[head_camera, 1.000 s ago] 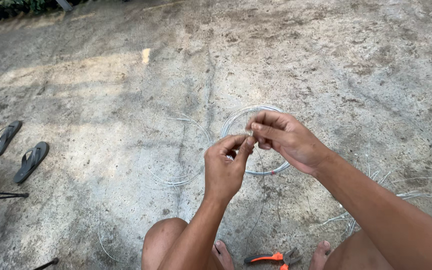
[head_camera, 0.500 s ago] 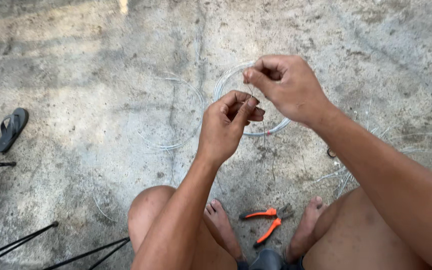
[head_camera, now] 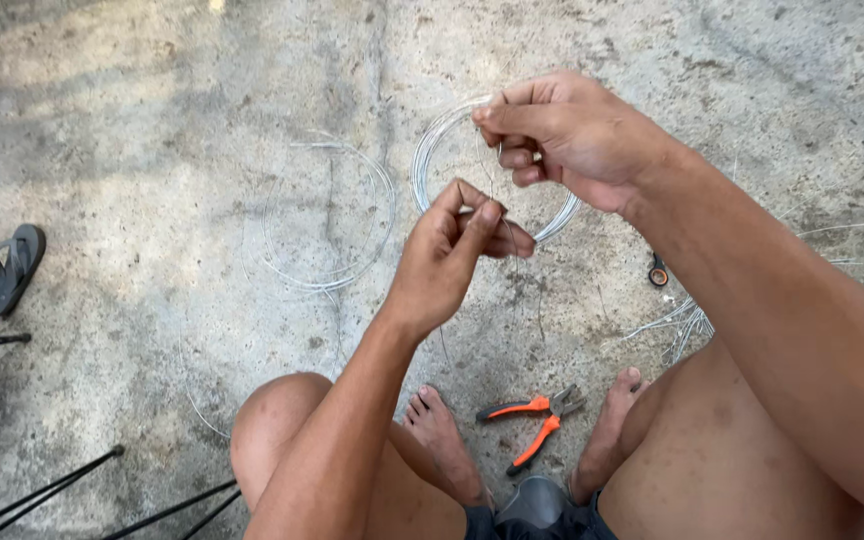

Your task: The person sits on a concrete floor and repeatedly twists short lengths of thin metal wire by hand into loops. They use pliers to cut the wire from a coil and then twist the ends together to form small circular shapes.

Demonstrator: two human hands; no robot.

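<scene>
Nearest the camera, between the person's bare feet, a pair of orange-handled pliers [head_camera: 530, 423] lies on the concrete floor [head_camera: 152, 150], jaws pointing away and untouched. Just above it the left hand [head_camera: 447, 262] is raised over the knees, its thumb and forefinger pressed together on a thin strand of wire [head_camera: 492, 175] that runs up toward the other hand; the remaining fingers curl loosely behind. Higher and farther out, the right hand [head_camera: 567, 135] pinches the same strand between thumb and forefinger, the other fingers folded in under it. The strand is very fine and hard to follow against the ground, so exactly where it ends cannot be told. It looks light and springy, stiff enough to hold a curve yet easily kinked, and likely slick, so a firm fingertip pinch close to the working point seems the surest hold, with care for a sharp cut end. Beyond and below the hands a coil of silvery wire [head_camera: 432, 150] rests on the floor, with a looser, paler wire loop [head_camera: 327, 215] to its left and a bundle of cut wire pieces [head_camera: 677, 320] by the right leg. Farthest left lies a dark sandal [head_camera: 17, 268].
</scene>
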